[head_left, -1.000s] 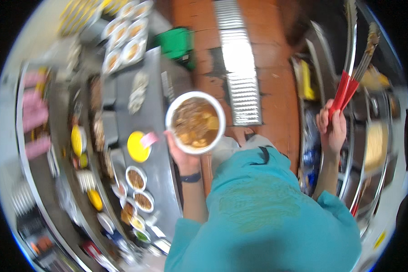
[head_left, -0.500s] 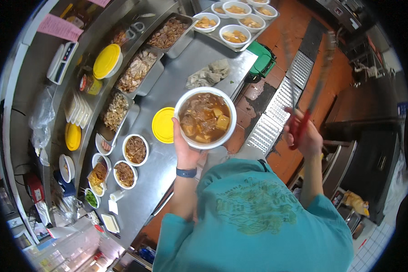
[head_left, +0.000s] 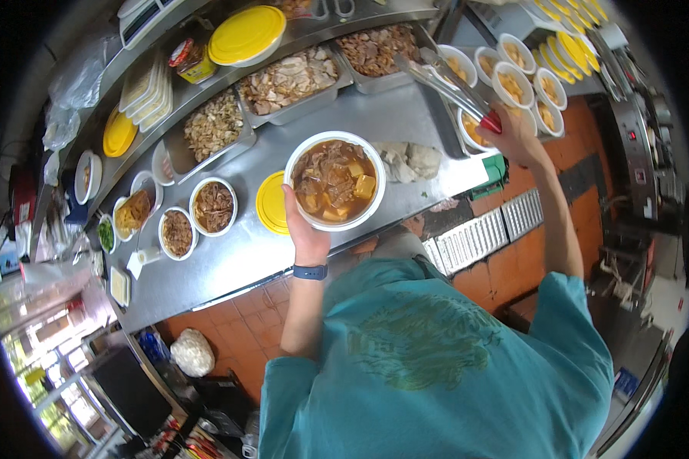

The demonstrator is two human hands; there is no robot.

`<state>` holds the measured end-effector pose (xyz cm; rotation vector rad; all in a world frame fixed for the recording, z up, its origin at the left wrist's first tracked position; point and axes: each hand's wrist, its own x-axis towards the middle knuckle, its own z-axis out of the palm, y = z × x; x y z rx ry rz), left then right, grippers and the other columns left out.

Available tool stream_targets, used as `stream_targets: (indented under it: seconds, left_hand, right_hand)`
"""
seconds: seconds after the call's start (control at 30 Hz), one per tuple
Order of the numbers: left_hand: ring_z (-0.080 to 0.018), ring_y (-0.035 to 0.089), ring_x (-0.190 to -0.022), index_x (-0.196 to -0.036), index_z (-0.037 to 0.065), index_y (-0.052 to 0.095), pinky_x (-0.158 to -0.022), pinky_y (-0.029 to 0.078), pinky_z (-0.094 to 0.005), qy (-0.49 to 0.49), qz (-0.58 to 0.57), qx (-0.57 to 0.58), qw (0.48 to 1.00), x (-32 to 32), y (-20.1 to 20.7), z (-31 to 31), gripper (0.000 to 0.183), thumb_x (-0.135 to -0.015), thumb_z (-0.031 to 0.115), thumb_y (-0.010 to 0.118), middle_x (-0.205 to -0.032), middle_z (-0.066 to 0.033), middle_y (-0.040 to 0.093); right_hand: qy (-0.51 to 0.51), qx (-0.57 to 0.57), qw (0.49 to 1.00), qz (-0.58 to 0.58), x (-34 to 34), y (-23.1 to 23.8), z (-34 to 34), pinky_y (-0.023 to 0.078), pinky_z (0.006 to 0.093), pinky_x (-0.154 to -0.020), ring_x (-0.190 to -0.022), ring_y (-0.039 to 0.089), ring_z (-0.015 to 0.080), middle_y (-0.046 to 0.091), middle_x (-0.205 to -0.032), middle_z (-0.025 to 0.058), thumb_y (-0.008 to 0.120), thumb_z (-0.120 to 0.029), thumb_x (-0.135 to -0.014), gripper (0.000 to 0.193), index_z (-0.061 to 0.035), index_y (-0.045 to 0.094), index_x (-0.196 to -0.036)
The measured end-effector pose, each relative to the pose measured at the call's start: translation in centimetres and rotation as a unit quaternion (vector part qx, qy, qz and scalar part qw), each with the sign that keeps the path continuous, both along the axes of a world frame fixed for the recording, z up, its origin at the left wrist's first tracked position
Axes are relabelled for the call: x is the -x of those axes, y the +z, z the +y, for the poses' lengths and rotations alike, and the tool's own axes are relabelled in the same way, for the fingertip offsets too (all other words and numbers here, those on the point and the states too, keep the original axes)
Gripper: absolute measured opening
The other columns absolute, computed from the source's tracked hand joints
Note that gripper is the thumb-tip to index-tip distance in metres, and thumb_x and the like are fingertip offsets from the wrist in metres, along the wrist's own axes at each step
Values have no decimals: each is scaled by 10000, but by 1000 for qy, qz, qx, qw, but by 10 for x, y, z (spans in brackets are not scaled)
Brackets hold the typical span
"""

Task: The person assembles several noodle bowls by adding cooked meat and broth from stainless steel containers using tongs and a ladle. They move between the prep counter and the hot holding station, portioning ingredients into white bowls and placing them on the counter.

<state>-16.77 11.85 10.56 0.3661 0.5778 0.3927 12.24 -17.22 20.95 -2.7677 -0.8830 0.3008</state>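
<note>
My left hand (head_left: 308, 236) is closed on the side of a white bowl of stew (head_left: 337, 182), holding it level above the steel counter's front edge. Brown broth, meat and yellowish chunks fill it. My right hand (head_left: 517, 139) is stretched out to the right, gripping the red handles of a pair of metal tongs (head_left: 453, 95). Their tips are apart, with nothing visible between them, at the right end of a metal pan of dark chopped meat (head_left: 377, 47). A yellow lid (head_left: 271, 203) lies on the counter, partly hidden by the bowl.
Pans of pale sliced meat (head_left: 287, 80) and chopped pieces (head_left: 210, 126) line the counter's back. Two small bowls of meat (head_left: 214, 206) stand at left. A crumpled cloth (head_left: 412, 161) lies right of the stew. Several white bowls (head_left: 511, 86) crowd a tray at far right.
The tongs have swung from above the floor at right across to the meat pan, in my right hand. My view has turned toward the counter; my left hand still holds the bowl.
</note>
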Motion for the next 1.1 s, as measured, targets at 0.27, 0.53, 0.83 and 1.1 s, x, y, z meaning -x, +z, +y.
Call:
stream_targets:
  seconds: [0.27, 0.53, 0.83, 1.1]
  left_hand:
    - [-282, 457, -1371, -1498, 62, 393, -1149, 366, -437, 106, 42, -57, 992, -26, -4, -32, 612, -1079, 507, 354, -1497, -111, 475]
    - [-281, 471, -1356, -1470, 56, 419, -1141, 380, -428, 169, 60, -56, 982, -44, -13, -50, 586, -1080, 491, 372, -1478, -113, 495]
    - [-231, 501, -1327, -1464, 107, 450, -1122, 414, -410, 191, 59, -72, 977, -66, -41, -54, 549, -1066, 485, 430, -1433, -69, 532]
    - [-212, 526, -1313, -1446, 78, 473, -1119, 416, -378, 177, 13, -57, 983, -86, -36, -60, 563, -1063, 489, 441, -1432, -69, 548]
  right_hand:
    - [148, 35, 984, -94, -125, -35, 56, 526, 509, -705, -785, 680, 448, 681, -802, 260, 586, -516, -976, 563, 20, 561, -1147]
    - [126, 100, 984, 82, -126, -78, 124, 569, 434, -641, -648, 708, 337, 683, -688, 197, 445, -574, -1016, 656, 63, 579, -1097]
    - [29, 42, 960, 275, -102, -76, 131, 476, 371, -442, -445, 596, 198, 605, -602, 109, 515, -450, -1032, 505, 39, 554, -1150]
    - [-53, -166, 860, 480, -129, -123, 113, 354, 272, -360, -403, 451, 95, 530, -645, 32, 577, -416, -1020, 354, -73, 530, -947]
